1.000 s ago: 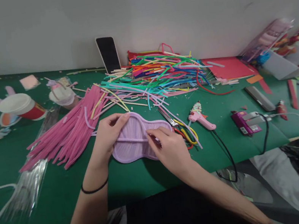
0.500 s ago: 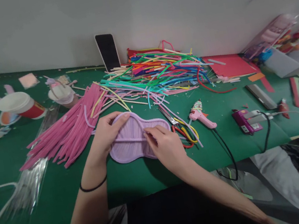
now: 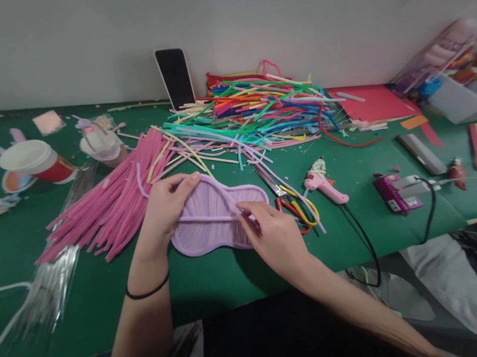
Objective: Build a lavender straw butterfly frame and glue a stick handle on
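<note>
On a green bench (image 3: 221, 292) against a pale grey wall, from the left, a white-and-red paper cup (image 3: 54, 171) stands near a smaller whitish cup (image 3: 107, 151) with a lilac decoration. In front of them, a bundle of fuzzy pink craft stems (image 3: 106, 211) fans out, partly over a crinkled clear plastic sleeve (image 3: 57, 290). Just right of the bundle, the person's left hand (image 3: 165, 211) grips the upper left edge of a flat, wavy-edged lilac panel (image 3: 203, 237), thumb on top; the panel is at the bench's middle, near its front edge. A black-screened phone (image 3: 176, 78) leans against the wall behind. The right hand (image 3: 273, 231), over the panel's right part, pinches a fuzzy lilac strip (image 3: 225, 193) between thumb and forefinger; the strip arcs across the panel from its upper edge. Beyond lies a heap of multicoloured stems (image 3: 254, 111). Farther right come metal cutting tools (image 3: 273, 185) with red and yellow handles, a pink glue gun (image 3: 332, 191) on a black cord, a red sheet (image 3: 380, 104) at the back, and a small purple box (image 3: 389, 193) beside a white plug.
</note>
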The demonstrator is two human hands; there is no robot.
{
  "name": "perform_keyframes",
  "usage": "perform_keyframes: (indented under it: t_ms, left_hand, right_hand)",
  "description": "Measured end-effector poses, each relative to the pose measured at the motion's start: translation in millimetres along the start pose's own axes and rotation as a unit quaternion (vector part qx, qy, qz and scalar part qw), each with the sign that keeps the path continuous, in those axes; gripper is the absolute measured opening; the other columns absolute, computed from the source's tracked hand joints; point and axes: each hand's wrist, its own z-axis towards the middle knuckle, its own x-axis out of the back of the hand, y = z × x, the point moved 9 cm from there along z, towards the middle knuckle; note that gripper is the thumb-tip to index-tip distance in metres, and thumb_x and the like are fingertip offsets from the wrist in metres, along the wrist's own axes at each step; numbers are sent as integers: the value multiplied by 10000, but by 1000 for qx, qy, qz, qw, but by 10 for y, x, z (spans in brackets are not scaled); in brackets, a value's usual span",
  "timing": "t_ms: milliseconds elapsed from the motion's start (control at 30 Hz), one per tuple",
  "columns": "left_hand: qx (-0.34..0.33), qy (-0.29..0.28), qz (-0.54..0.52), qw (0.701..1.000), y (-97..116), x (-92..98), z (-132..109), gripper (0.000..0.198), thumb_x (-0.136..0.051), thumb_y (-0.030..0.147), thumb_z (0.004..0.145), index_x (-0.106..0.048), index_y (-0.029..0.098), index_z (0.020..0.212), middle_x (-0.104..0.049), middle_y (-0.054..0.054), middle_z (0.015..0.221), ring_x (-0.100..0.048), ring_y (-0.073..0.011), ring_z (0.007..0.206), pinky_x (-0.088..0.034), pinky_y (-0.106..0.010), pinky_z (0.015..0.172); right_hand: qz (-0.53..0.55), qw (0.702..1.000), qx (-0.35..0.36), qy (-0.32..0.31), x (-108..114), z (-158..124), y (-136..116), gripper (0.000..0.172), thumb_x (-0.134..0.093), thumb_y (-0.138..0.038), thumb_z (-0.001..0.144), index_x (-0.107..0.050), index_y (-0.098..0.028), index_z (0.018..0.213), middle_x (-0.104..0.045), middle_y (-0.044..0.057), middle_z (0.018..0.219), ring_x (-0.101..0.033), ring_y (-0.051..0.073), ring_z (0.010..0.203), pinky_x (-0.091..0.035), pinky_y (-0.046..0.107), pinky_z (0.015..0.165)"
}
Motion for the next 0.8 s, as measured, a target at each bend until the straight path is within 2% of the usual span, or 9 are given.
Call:
perform_keyframes:
  t_ms: [167, 433, 533, 633, 800]
  left_hand:
    - [1, -8, -13, 1000, 6, -7, -6, 310, -748, 518, 741, -757, 208, 736, -656, -5, 719, -515, -153, 657, -351, -265, 569]
    - [9, 2, -24, 1000, -3, 24, -1, 272, -752, 483, 732, -737, 212, 711, -635, -10, 719, -510, -155, 669, -360, -268, 581]
    - [10, -2, -18, 1000, 5, 28, -4, 271, -739, 479, 738, -721, 211, 700, -633, -7, 717, -515, -152, 667, -368, -265, 584]
    - [-7, -15, 20, 1000, 76, 22, -15, 283, -699, 487, 763, -709, 210, 705, -646, -13, 728, -536, -162, 678, -392, -264, 597]
    - [-61, -42, 125, 989, 246, -15, -47, 320, -701, 524, 766, -729, 215, 842, -715, -25, 844, -624, -209, 808, -467, -280, 722]
  right_hand:
    - [-30, 999, 14, -4, -8, -49, 29, 257, -493, -204, 999, -700, -186, 1151, -750, 75, 1010, -719, 186, 866, -538, 274, 767]
    - [-73, 997, 23, -15, -19, 80, 68, 274, -481, -183, 993, -716, -194, 1135, -744, 76, 1035, -715, 191, 906, -523, 270, 774]
    - [-96, 995, 19, -27, -2, 106, 93, 271, -493, -162, 982, -722, -199, 1122, -740, 75, 1036, -714, 189, 877, -514, 266, 731]
    - [-115, 992, 20, -46, -16, 105, 97, 273, -499, -154, 980, -725, -213, 1121, -736, 68, 1032, -711, 182, 837, -497, 263, 687]
    - [-110, 991, 46, -67, -67, 54, 4, 291, -469, -167, 996, -708, -217, 1154, -724, 67, 1041, -701, 183, 862, -487, 269, 682]
